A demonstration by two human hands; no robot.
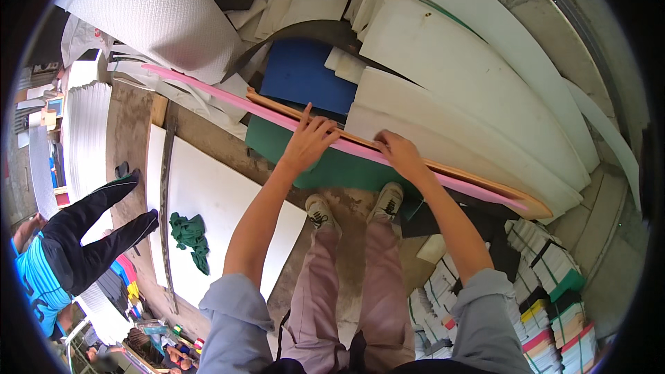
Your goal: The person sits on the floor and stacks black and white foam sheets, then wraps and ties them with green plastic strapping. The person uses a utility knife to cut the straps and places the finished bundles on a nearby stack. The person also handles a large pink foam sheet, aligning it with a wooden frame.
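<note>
A long pink foam sheet [280,118] stands on edge in front of me, running from upper left to lower right. Against its far side leans an orange-brown sheet [443,167], its top edge almost parallel. My left hand [309,140] is hooked over the upper edges of both, with the index finger pointing away and the other fingers bent over. Further right, my right hand [403,154] grips the edge with curled fingers. Both thumbs are mostly hidden. Below the pink sheet, a green sheet [273,144] shows near my shoes.
Cream sheets [443,107] and a blue sheet [305,76] lean beyond. A white roll [156,17] stands upper left. On a white board [222,173] lies a green cloth [189,239]. Bundled strips [547,266] are stacked at lower right. A person in blue [48,263] is at left.
</note>
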